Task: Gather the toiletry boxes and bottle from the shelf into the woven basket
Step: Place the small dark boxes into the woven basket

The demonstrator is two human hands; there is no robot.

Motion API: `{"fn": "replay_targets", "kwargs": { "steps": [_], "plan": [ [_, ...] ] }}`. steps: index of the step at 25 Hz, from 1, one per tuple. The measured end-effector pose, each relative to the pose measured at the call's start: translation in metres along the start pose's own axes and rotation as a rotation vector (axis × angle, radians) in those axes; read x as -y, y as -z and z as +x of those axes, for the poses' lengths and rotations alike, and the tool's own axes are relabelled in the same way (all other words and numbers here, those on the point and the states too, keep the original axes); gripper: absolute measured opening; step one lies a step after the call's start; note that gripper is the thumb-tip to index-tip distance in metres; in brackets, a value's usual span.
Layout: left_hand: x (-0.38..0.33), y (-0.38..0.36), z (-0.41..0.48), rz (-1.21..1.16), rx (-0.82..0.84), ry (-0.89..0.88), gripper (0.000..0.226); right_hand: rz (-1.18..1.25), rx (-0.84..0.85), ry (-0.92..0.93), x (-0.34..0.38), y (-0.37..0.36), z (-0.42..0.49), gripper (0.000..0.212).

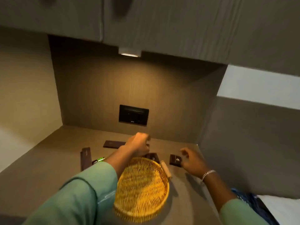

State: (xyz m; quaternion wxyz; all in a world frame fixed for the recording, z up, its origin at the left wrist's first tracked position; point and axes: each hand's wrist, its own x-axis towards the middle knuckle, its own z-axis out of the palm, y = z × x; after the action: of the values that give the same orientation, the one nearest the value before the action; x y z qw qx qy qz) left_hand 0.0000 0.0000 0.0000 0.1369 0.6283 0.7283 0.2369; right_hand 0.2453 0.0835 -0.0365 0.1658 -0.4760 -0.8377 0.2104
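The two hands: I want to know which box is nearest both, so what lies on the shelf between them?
In the head view, a small dark box lies between the left hand and the right hand, just behind the woven basket rim.

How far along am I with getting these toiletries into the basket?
Barely started: the woven basket looks empty. Your right hand is at a small dark box, grip unclear; your left hand reaches over the flat box. The long box, the box behind the basket and a green item remain.
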Motion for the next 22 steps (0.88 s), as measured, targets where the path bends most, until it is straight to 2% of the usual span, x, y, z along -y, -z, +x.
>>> {"fn": "replay_targets", "kwargs": {
  "steps": [3,5,8,11,15,17,20,22],
  "plan": [
    [-0.004,-0.021,0.027,-0.022,0.169,0.151,0.033,0.053,0.132,-0.047,-0.023,-0.014,0.013,0.07],
    [-0.009,-0.03,0.041,0.048,0.251,0.192,0.038,0.015,0.169,-0.022,-0.029,-0.023,0.024,0.062],
    [-0.022,-0.041,0.057,0.132,0.297,0.254,0.054,0.027,0.145,-0.024,-0.03,-0.021,0.03,0.04],
    [-0.026,-0.059,0.064,0.206,0.351,0.298,0.056,0.076,0.102,-0.042,-0.03,-0.016,0.022,0.041],
    [-0.022,-0.069,0.066,0.178,0.282,0.269,0.047,0.151,-0.005,-0.07,-0.012,0.001,-0.005,0.065],
    [-0.025,-0.06,0.066,0.097,0.212,0.234,0.044,0.126,-0.099,-0.026,0.006,0.01,-0.025,0.068],
    [-0.036,-0.025,0.063,-0.008,0.069,0.06,0.042,0.123,-0.236,0.04,0.039,0.017,-0.063,0.063],
    [-0.04,0.006,0.049,-0.048,0.103,-0.116,0.037,0.153,-0.239,0.065,0.057,0.011,-0.088,0.061]
  ]
}}
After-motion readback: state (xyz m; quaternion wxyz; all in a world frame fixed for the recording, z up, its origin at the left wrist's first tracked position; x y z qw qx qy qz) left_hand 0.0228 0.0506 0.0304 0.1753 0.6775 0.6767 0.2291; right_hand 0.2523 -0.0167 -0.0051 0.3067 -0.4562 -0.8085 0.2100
